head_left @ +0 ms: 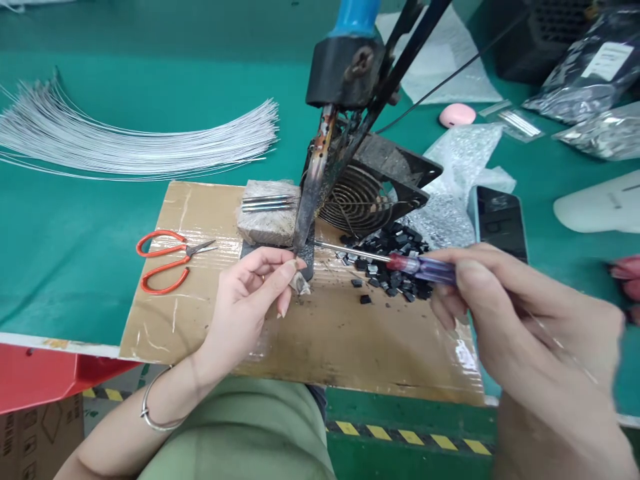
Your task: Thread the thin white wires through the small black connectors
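Observation:
My left hand (255, 287) is closed in a pinch right under the tip of a soldering iron (314, 180), which is clamped upright in a stand. What its fingertips hold is too small to make out. A crumpled greyish scrap (301, 284) shows beside those fingers; whether they grip it I cannot tell. In my right hand (520, 307) is a screwdriver (425, 268) with a clear red and purple handle, its shaft pointing left to the iron's tip. Just beyond the shaft lies a heap of small black pieces (395, 250).
Red-handled scissors (165, 252) lie on the cardboard (200, 320), left of a wrapped block (269, 227) carrying thin metal rods. A fan (357, 197) stands behind the iron. White wires (150, 150) spread at the back left. A phone (499, 223) and plastic bags (585, 63) lie right.

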`<action>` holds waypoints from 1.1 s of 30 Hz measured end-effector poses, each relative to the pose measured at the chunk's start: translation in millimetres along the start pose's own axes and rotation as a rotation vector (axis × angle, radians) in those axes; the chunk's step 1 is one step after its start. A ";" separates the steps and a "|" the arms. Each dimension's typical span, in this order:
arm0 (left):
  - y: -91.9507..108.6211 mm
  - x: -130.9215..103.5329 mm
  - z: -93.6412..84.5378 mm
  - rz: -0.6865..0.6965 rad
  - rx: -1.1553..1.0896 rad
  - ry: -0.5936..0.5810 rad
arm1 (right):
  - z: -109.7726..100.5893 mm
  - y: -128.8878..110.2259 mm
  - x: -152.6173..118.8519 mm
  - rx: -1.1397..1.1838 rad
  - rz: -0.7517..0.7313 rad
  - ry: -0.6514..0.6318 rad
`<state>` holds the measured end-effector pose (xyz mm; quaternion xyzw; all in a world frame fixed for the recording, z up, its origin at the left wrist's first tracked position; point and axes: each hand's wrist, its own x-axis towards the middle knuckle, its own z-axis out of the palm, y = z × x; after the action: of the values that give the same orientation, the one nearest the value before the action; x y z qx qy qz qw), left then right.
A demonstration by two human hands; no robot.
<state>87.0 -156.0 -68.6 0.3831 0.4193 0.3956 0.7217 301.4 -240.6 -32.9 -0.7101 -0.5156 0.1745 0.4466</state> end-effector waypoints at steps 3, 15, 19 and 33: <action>1.1 -0.6 -0.2 -0.002 -0.001 0.012 | -0.4 9.9 9.0 0.162 0.147 -0.058; 0.5 -0.1 -0.8 -0.003 -0.027 0.010 | 2.7 20.4 19.8 0.229 0.294 -0.199; -0.3 -0.1 -1.8 0.003 -0.041 -0.002 | 1.8 18.2 21.6 0.223 0.283 -0.214; 1.0 -0.1 0.8 -0.016 -0.026 0.025 | 5.6 14.6 21.5 0.078 0.087 -0.134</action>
<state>87.4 -155.9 -67.4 0.3655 0.4262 0.3998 0.7245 314.7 -219.9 -43.2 -0.7006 -0.5059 0.2609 0.4304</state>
